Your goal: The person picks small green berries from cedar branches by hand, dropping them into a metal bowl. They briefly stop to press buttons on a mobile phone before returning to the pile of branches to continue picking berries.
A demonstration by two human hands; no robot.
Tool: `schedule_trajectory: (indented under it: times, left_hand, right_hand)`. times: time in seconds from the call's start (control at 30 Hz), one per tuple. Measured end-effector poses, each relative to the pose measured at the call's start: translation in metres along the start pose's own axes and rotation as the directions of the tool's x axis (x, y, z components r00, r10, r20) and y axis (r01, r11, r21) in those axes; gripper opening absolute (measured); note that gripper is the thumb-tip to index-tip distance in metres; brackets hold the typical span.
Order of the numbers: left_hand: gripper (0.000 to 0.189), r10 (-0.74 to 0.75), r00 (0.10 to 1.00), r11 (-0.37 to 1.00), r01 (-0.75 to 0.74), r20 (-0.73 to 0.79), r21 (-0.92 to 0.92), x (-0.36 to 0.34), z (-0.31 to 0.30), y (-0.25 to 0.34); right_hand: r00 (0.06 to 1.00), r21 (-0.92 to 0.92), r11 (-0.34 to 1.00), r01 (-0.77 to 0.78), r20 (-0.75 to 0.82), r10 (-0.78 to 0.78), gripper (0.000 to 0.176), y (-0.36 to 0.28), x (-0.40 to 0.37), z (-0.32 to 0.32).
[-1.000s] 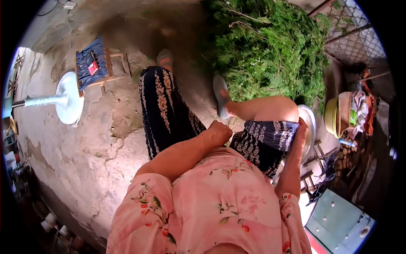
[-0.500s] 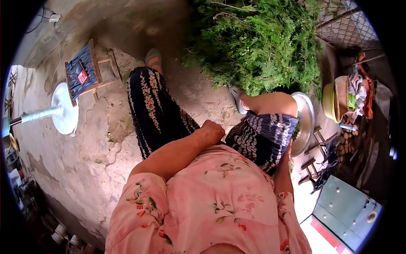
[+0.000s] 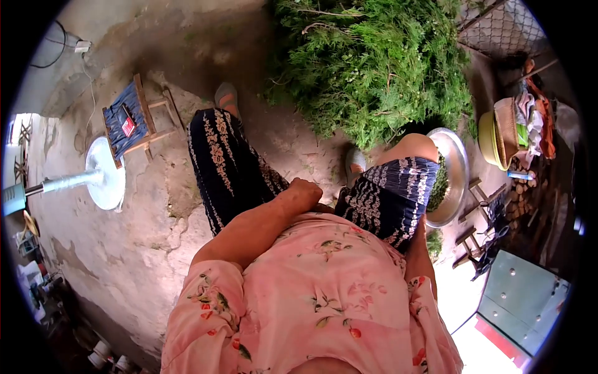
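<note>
My left hand (image 3: 303, 194) is curled closed over my lap, at the waist of the pink floral top (image 3: 349, 280); what is inside it, if anything, is hidden. Beside the patterned dark trousers (image 3: 392, 199), my right hand (image 3: 422, 229) hangs past the thigh, and its fingers cannot be seen. Close to that thigh stands a metal basin (image 3: 458, 181) with green bits (image 3: 440, 187) in it. A large heap of green leafy branches (image 3: 380, 75) lies on the ground beyond my feet.
A small stool (image 3: 131, 124) with a red-and-black item on it and a round fan-like stand (image 3: 106, 174) are at left. At right are a yellow tub (image 3: 489, 140), low stools (image 3: 470, 246), firewood (image 3: 520, 199) and a grey-green cabinet (image 3: 523, 299).
The view has shifted slightly. My left hand has moved a little to the left on my lap. The foot near the branches has drawn back, and more of the basin's green contents shows.
</note>
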State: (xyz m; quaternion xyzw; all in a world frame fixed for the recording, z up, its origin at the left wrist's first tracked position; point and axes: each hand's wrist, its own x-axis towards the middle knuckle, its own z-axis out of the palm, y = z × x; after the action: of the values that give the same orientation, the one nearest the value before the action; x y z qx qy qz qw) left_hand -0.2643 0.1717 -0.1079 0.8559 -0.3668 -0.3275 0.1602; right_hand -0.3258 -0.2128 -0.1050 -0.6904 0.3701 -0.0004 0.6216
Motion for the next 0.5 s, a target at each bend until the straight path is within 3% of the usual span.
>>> schedule_trajectory:
  times: [0.17, 0.23, 0.27, 0.33, 0.4, 0.47, 0.5]
  left_hand:
    - [0.037, -0.008, 0.994, 0.997, 0.0, 0.105, 0.08, -0.016, -0.041, 0.022]
    - [0.035, 0.228, 0.948, 0.97, -0.201, -0.222, 0.139, -0.022, -0.059, 0.029]
    - [0.035, 0.247, 0.948, 0.965, -0.22, -0.203, 0.145, -0.019, -0.063, 0.032]
    - [0.032, 0.335, 0.901, 0.939, -0.293, -0.277, 0.182, -0.01, -0.065, 0.038]
    - [0.029, 0.369, 0.899, 0.923, -0.325, -0.234, 0.206, 0.0, -0.069, 0.045]
    - [0.027, 0.399, 0.895, 0.906, -0.353, -0.197, 0.231, 0.009, -0.068, 0.045]
    - [0.024, 0.515, 0.821, 0.855, -0.472, -0.248, 0.214, 0.015, -0.066, 0.04]
  right_hand:
    - [1.0, 0.121, 0.993, -0.001, 0.023, -0.002, 0.019, 0.016, -0.01, -0.01]
    - [0.999, 0.177, 0.984, 0.031, 0.016, -0.034, 0.019, 0.004, -0.007, -0.017]
    - [0.999, 0.195, 0.98, 0.048, 0.002, -0.05, 0.019, -0.002, -0.005, -0.02]
    - [0.987, 0.06, 0.998, 0.024, -0.162, -0.014, 0.017, 0.009, 0.011, -0.036]
    - [0.988, -0.022, 1.0, 0.0, -0.156, -0.003, 0.019, -0.025, -0.008, -0.035]
    - [0.944, 0.099, 0.993, 0.059, -0.329, -0.023, 0.02, -0.051, -0.019, -0.024]
    - [0.917, 0.093, 0.984, 0.155, -0.385, -0.109, 0.021, -0.06, -0.023, -0.033]
